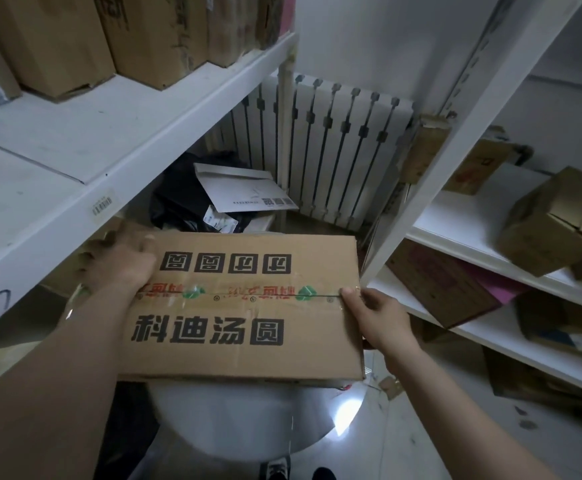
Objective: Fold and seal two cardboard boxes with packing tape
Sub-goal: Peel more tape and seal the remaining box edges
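Observation:
A brown cardboard box (244,351) with black printed characters sits closed on a round white surface (258,420). A strip of clear printed tape (248,293) runs along its centre seam. My left hand (123,261) grips the box's far left corner, with fingers curled over the edge. My right hand (376,315) holds the right edge, its thumb pressing on the tape's end at the seam. No tape roll is in view.
White shelving with brown boxes (57,39) stands at the left. More shelves (473,237) with loose boxes (556,223) stand at the right. A white radiator (331,143), a black bag (182,195) and a white envelope (244,188) lie behind the box.

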Action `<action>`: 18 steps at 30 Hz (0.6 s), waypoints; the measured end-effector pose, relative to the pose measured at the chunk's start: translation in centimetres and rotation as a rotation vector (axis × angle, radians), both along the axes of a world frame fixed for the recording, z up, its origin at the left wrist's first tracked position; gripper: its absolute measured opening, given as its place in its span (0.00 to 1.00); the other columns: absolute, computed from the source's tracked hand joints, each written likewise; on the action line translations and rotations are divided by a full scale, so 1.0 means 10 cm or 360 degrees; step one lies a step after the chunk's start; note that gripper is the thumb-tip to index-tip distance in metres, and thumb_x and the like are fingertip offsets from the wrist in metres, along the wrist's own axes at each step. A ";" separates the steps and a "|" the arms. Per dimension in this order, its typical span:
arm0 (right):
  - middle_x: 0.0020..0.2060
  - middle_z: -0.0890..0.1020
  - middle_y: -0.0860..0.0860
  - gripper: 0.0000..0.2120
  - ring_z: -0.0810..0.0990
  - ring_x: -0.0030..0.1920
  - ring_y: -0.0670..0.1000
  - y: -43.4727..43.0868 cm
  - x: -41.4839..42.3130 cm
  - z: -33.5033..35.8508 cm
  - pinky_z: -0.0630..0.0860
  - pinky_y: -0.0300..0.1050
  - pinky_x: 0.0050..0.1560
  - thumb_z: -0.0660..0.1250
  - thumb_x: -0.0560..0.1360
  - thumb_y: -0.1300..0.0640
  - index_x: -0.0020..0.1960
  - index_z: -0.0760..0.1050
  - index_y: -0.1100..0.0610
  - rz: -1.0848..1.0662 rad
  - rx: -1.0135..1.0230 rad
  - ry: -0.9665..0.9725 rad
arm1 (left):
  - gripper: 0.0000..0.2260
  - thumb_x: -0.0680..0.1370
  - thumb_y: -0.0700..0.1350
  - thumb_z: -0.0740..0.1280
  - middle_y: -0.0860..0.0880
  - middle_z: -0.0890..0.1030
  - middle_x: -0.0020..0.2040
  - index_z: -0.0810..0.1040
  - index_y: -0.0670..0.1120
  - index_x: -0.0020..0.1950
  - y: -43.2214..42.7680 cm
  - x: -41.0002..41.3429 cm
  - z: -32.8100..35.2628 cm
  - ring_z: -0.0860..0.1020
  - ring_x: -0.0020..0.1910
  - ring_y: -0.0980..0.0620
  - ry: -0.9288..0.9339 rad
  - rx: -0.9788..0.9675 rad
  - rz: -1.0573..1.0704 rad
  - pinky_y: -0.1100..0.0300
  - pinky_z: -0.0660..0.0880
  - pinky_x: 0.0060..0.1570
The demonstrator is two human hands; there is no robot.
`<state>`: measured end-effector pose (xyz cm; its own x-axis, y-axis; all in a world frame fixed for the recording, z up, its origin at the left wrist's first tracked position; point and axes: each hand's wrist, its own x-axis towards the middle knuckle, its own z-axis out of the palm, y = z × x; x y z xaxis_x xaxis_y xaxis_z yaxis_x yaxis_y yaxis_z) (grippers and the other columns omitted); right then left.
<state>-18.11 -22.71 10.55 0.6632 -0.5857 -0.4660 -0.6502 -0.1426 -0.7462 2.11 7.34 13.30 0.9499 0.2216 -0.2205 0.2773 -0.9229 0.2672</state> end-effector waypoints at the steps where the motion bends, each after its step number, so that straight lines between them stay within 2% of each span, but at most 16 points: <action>1: 0.52 0.82 0.51 0.29 0.82 0.48 0.52 0.03 0.03 0.00 0.84 0.54 0.44 0.66 0.72 0.33 0.65 0.77 0.50 0.0017 0.0001 -0.0010 | 0.23 0.83 0.57 0.50 0.34 0.68 0.68 0.61 0.48 0.75 0.03 -0.03 0.05 0.65 0.68 0.33 -0.0001 -0.0013 0.0014 0.40 0.61 0.66; 4: 0.49 0.82 0.50 0.28 0.82 0.50 0.54 0.11 0.13 -0.03 0.83 0.56 0.49 0.64 0.72 0.32 0.63 0.78 0.49 0.0103 -0.0034 -0.0009 | 0.22 0.83 0.55 0.49 0.34 0.68 0.68 0.62 0.46 0.75 0.12 -0.07 0.11 0.65 0.69 0.34 0.0017 0.0055 0.0058 0.40 0.58 0.68; 9: 0.46 0.83 0.47 0.25 0.82 0.48 0.52 0.15 0.27 -0.03 0.82 0.56 0.49 0.62 0.74 0.33 0.63 0.79 0.45 0.0260 -0.0106 -0.0007 | 0.26 0.81 0.59 0.48 0.34 0.59 0.75 0.53 0.54 0.79 0.43 -0.06 -0.14 0.57 0.74 0.32 0.0086 0.0156 0.0181 0.33 0.52 0.71; 12: 0.47 0.83 0.47 0.22 0.82 0.48 0.51 0.14 0.34 0.01 0.81 0.56 0.51 0.62 0.76 0.35 0.65 0.77 0.43 0.0322 -0.0120 -0.0025 | 0.26 0.81 0.60 0.48 0.35 0.56 0.76 0.51 0.56 0.79 0.53 -0.08 -0.25 0.55 0.75 0.32 0.0148 0.0157 0.0224 0.33 0.51 0.71; 18: 0.49 0.81 0.49 0.24 0.80 0.55 0.55 0.12 0.37 -0.01 0.79 0.57 0.56 0.61 0.77 0.37 0.70 0.73 0.45 0.0329 -0.0142 0.0023 | 0.26 0.81 0.62 0.47 0.35 0.57 0.76 0.52 0.57 0.78 0.50 -0.12 -0.37 0.57 0.74 0.31 0.0172 0.0138 0.0240 0.34 0.55 0.70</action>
<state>-14.38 -21.51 10.41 0.7671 -0.4770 -0.4289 -0.6108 -0.3390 -0.7155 0.93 12.32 9.64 0.8762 0.3823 -0.2935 0.4370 -0.8869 0.1495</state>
